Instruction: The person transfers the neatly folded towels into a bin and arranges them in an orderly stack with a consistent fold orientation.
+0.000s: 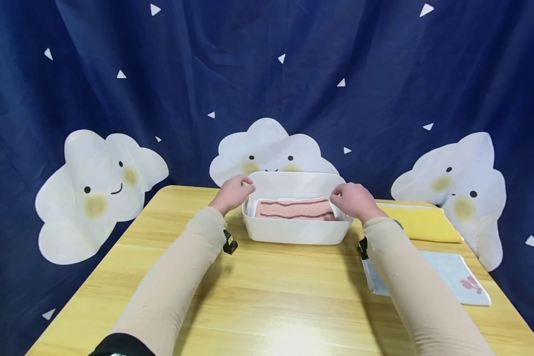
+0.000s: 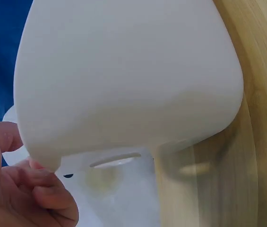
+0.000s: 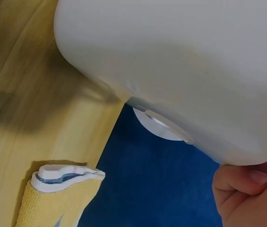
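Right sleeve (image 1: 411,272) partly hides blue, seemingly folded cloth (image 1: 454,277) near white bin (image 1: 295,233).

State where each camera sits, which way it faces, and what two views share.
Head: on the head, facing forward and down at the bin, table and curtain; left hand, right hand and sleeves show.
Left wrist: on that wrist, facing the bin's outer wall; part of the left hand shows.
Right wrist: on that wrist, facing the bin's outer wall, yellow cloth at lower left; part of the right hand shows.
Shared: both wrist views show bin, table and curtain.
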`<action>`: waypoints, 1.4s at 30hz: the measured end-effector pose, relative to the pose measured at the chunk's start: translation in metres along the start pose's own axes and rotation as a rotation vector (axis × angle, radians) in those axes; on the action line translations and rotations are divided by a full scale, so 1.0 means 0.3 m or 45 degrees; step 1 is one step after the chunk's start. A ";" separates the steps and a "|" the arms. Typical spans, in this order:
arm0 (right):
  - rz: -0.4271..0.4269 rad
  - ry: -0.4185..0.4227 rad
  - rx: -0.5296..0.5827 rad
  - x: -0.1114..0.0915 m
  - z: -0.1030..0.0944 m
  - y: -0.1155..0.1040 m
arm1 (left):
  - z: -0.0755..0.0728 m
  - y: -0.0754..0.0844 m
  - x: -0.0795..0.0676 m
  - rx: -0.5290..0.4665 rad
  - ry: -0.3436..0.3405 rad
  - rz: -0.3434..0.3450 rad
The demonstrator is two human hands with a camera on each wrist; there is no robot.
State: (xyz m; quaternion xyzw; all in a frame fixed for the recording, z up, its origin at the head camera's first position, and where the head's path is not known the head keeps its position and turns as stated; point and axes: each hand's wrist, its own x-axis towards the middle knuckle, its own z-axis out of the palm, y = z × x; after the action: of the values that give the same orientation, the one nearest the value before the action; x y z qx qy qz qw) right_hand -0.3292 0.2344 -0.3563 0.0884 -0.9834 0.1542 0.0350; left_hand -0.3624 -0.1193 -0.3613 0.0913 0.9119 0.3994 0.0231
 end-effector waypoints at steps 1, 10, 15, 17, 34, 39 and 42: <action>-0.001 0.007 0.007 -0.001 0.000 0.001 | -0.003 -0.004 -0.002 -0.036 0.004 -0.010; -0.007 0.061 0.057 -0.002 0.011 0.016 | -0.008 -0.053 -0.007 -0.274 -0.012 -0.127; -0.008 0.068 0.090 -0.006 0.011 0.015 | 0.010 -0.099 -0.004 -0.449 -0.204 -0.153; -0.008 0.062 0.103 -0.007 0.012 0.014 | 0.018 -0.117 -0.003 -0.563 -0.257 -0.148; -0.007 0.060 0.166 -0.017 -0.003 0.015 | 0.046 -0.158 -0.006 -0.905 -0.270 -0.141; -0.017 0.050 0.257 -0.036 -0.012 0.021 | 0.049 -0.154 -0.013 -0.935 -0.253 -0.157; -0.039 0.063 0.294 -0.050 -0.024 0.027 | 0.051 -0.153 -0.015 -0.933 -0.243 -0.162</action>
State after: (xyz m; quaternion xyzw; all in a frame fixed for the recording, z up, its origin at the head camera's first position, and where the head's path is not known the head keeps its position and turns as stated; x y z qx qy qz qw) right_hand -0.3156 0.2467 -0.3533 0.1032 -0.9565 0.2680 0.0512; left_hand -0.3630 -0.1396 -0.4054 0.0569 0.7064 0.6862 0.1637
